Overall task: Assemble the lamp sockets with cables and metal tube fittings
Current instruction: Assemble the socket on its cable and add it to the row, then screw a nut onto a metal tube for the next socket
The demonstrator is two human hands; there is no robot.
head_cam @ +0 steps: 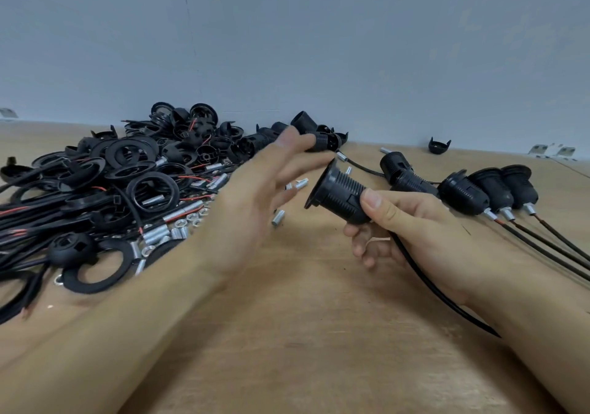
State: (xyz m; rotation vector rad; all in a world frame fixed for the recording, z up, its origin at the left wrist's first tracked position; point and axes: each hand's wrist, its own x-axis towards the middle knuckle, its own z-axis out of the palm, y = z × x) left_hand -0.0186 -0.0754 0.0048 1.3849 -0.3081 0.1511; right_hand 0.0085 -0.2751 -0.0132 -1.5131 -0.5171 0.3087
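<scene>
On the wooden desk point(303, 333), three finished sockets point(493, 188) lie in a row. Right hand point(412, 228) grips one socket point(340, 193) with curled fingers; left hand point(255, 196) hovers, fingers spread.

Open table point(306, 333) near and centre. Parts pile point(121, 183) blocking left; finished sockets point(491, 190) and cables point(549, 247) blocking right.

Lighting's pretty even and soft, kinda cool and flat on the plain grey-blue wall point(319, 46), with only faint shadows under the arms on the light brown wooden tabletop point(287, 333). The left hand point(255, 196) is smeared with motion blur. Wide-angle lens bends the table edge, and the corners go soft.
</scene>
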